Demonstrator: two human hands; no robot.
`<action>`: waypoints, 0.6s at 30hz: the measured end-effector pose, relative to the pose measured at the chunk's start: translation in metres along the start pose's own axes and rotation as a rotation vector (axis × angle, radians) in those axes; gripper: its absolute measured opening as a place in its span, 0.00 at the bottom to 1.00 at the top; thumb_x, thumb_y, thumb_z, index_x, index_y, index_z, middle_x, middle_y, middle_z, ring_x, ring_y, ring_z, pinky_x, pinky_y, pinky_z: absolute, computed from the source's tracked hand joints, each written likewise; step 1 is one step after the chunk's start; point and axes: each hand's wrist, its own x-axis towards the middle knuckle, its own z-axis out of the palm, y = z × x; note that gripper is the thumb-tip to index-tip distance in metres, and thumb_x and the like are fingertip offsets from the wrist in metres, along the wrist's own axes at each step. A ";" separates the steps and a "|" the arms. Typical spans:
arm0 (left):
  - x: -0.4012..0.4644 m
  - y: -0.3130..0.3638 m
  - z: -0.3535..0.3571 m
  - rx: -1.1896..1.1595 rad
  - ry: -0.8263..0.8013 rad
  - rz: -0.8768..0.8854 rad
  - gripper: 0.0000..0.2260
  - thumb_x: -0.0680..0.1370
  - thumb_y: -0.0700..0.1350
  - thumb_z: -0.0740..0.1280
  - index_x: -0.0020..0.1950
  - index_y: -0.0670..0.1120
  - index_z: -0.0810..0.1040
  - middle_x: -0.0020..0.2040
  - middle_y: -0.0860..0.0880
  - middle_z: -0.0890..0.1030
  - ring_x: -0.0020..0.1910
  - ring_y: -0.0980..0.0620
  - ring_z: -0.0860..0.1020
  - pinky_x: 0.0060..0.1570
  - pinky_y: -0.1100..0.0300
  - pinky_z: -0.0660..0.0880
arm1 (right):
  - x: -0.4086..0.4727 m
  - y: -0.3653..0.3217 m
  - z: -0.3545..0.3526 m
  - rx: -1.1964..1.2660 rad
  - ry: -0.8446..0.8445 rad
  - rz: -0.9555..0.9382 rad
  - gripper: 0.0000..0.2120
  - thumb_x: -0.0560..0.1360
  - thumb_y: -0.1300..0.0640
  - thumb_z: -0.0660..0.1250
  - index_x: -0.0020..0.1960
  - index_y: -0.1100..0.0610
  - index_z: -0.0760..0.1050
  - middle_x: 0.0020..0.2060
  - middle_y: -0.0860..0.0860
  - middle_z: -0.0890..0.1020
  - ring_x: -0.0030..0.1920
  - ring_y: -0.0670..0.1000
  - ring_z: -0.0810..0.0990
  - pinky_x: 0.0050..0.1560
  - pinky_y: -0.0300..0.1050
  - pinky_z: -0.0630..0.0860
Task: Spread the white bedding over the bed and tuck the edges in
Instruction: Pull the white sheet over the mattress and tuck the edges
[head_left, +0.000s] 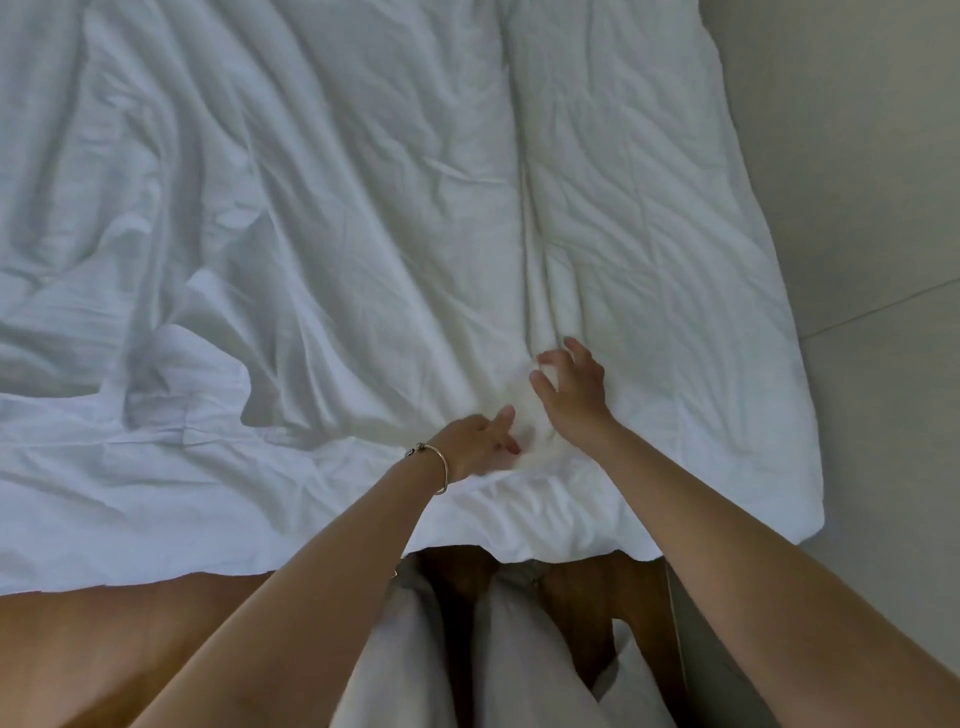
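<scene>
The white bedding (363, 218) lies wrinkled over the bed and fills most of the head view; its near edge hangs a little over the brown bed frame (104, 639). My left hand (480, 439), with a thin bracelet on the wrist, rests on the bedding near the front edge with fingers extended. Just above and to the right of it, my right hand (571, 384) hovers over a long fold with fingers spread and slightly bent, holding nothing. Both hands are a little blurred.
A pale tiled floor (857, 234) runs along the right side of the bed. My legs in light trousers (498, 649) stand against the brown bed frame at the foot. A thicker ridge of bedding lies at the left (171, 384).
</scene>
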 end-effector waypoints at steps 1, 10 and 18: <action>0.008 0.004 0.004 -0.002 0.105 0.001 0.21 0.80 0.60 0.55 0.49 0.50 0.82 0.48 0.50 0.80 0.48 0.48 0.79 0.50 0.54 0.74 | 0.009 0.002 -0.003 -0.025 -0.003 -0.028 0.21 0.80 0.52 0.62 0.71 0.54 0.65 0.78 0.51 0.51 0.76 0.55 0.50 0.75 0.49 0.54; 0.071 0.043 0.004 0.104 0.581 0.219 0.19 0.79 0.49 0.62 0.70 0.54 0.64 0.65 0.54 0.63 0.46 0.48 0.78 0.46 0.51 0.78 | 0.101 -0.013 -0.042 0.400 0.173 0.103 0.32 0.76 0.56 0.70 0.74 0.59 0.59 0.68 0.57 0.67 0.65 0.55 0.71 0.60 0.42 0.69; 0.098 0.084 -0.026 0.344 0.556 0.302 0.23 0.80 0.50 0.62 0.74 0.59 0.60 0.67 0.54 0.59 0.47 0.47 0.77 0.43 0.51 0.77 | 0.045 0.032 -0.072 0.623 0.229 0.178 0.46 0.71 0.69 0.62 0.76 0.33 0.51 0.73 0.42 0.63 0.46 0.40 0.80 0.39 0.31 0.77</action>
